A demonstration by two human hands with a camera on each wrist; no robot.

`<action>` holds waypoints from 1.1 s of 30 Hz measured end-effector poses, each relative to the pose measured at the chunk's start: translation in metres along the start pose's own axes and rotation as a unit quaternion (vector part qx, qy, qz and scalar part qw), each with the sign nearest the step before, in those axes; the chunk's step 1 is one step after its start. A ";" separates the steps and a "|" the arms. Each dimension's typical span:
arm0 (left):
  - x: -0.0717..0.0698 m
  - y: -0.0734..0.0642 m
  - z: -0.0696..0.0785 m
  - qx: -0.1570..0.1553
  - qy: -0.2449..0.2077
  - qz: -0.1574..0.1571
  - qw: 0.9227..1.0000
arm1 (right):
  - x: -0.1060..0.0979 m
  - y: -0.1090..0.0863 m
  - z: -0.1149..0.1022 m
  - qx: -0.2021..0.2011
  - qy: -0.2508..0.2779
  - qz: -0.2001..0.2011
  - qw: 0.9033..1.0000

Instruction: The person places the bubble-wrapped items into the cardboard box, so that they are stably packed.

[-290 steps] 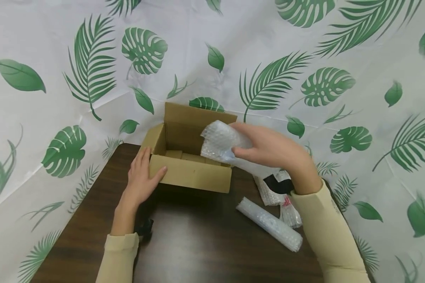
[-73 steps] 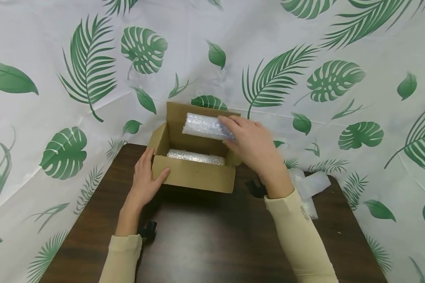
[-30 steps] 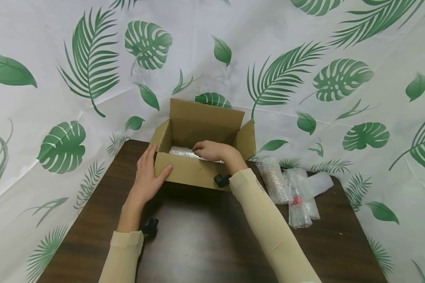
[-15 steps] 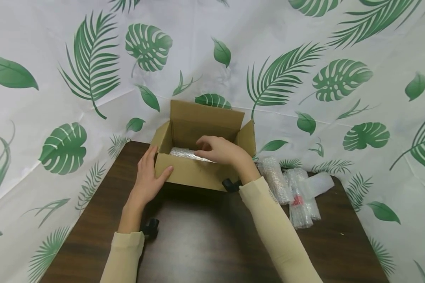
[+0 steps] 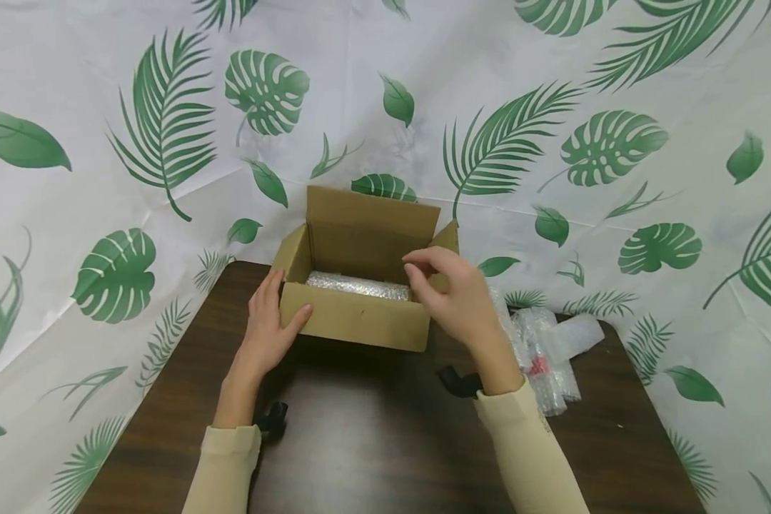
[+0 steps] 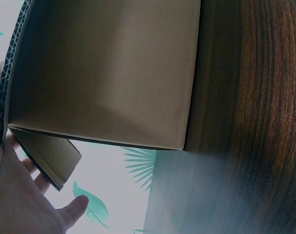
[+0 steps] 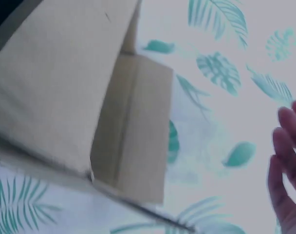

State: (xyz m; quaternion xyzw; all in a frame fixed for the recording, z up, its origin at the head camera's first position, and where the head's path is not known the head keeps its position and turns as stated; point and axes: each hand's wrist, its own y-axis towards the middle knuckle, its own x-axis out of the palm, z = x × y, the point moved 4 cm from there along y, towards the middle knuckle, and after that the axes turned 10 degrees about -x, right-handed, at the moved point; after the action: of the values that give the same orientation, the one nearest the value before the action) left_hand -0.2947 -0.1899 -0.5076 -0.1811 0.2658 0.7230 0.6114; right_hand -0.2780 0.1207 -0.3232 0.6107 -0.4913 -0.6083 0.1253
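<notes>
An open cardboard box (image 5: 360, 321) stands at the back of the table, flaps spread outward. Inside it, along the front, lies a roll in bubble wrap (image 5: 358, 285). My left hand (image 5: 266, 325) rests on the box's front left corner, fingers along the left flap and thumb by the front flap. In the left wrist view, the thumb (image 6: 72, 212) sticks out below the cardboard. My right hand (image 5: 452, 289) hovers over the box's right end, loosely bent and holding nothing. The right wrist view shows the fingers (image 7: 284, 146) apart from the box flaps.
Several bubble-wrapped pieces (image 5: 542, 350) lie at the table's right, one with a red mark, partly behind the right forearm. A flat white wrapped piece (image 5: 578, 335) lies across them. The dark wooden table (image 5: 353, 442) backs onto a leaf-print sheet (image 5: 385, 43).
Earlier, my right hand carried a bubble-wrapped roll over the box; then it reached inside. Now it has lifted out empty and moved right, uncovering the roll inside. The left hand stays put.
</notes>
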 end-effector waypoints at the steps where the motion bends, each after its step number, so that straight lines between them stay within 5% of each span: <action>1: 0.000 0.000 0.000 0.001 0.000 0.001 1.000 | -0.008 -0.005 -0.001 -0.011 0.000 0.028 1.000; 8: 0.001 -0.002 -0.001 0.004 -0.007 0.004 1.000 | -0.054 -0.049 0.005 -0.001 0.000 0.227 0.974; 12: 0.001 -0.003 -0.003 0.004 -0.009 0.006 1.000 | -0.064 -0.079 0.018 0.050 -0.028 0.274 0.960; 19: 0.002 -0.001 -0.002 0.006 -0.017 0.008 1.000 | -0.057 -0.123 0.061 0.166 -0.115 0.153 0.968; 25: 0.002 -0.003 -0.005 -0.002 -0.019 0.007 1.000 | -0.035 -0.155 0.102 0.256 -0.106 0.030 0.960; 29: 0.001 -0.002 -0.004 -0.003 -0.023 0.010 1.000 | -0.022 -0.174 0.129 0.323 -0.110 -0.067 0.938; 33: 0.002 -0.002 -0.002 -0.003 -0.026 0.005 1.000 | -0.012 -0.195 0.146 0.402 -0.106 -0.171 0.893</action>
State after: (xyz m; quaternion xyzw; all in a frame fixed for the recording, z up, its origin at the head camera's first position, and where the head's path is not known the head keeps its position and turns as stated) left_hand -0.2933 -0.1895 -0.5108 -0.1626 0.2484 0.7312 0.6142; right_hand -0.3151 0.2894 -0.4954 0.6155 -0.5920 -0.4322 -0.2898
